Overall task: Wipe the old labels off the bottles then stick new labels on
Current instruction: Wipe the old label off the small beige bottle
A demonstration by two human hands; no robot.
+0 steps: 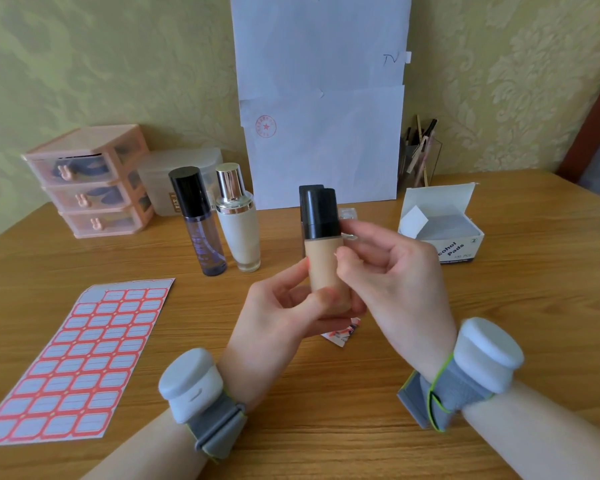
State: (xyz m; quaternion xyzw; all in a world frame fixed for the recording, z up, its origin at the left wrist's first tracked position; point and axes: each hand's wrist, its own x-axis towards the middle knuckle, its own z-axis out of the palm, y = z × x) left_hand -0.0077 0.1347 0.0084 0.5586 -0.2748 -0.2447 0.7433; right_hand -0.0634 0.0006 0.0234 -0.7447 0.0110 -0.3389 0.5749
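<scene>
A wooden table (326, 427) fills the lower half of the frame. White paper sheets (323, 109) hang on the wall at top centre, reaching down to the table's far edge. A sheet of red-edged labels (80, 362) lies flat at lower left. A pink set of three drawers (90, 181) stands at the left, by the wall, with a frosted box (163, 178) just beside it. An open box of alcohol pads (444, 226) sits at the right.

In the centre, the left hand (284, 306) grips the lower part of a beige bottle (326, 265), thumb and fingers curled round it, holding it upright above the table. The right hand (392, 271) has its fingers curled, with the fingertips against the bottle's right side below the black cap; I cannot tell whether they hold anything. Both wrists wear grey bands.

Left of centre, a dark purple bottle (201, 223) and a cream bottle (239, 220) stand just beside each other. A torn wrapper (343, 336) lies below the hands.
</scene>
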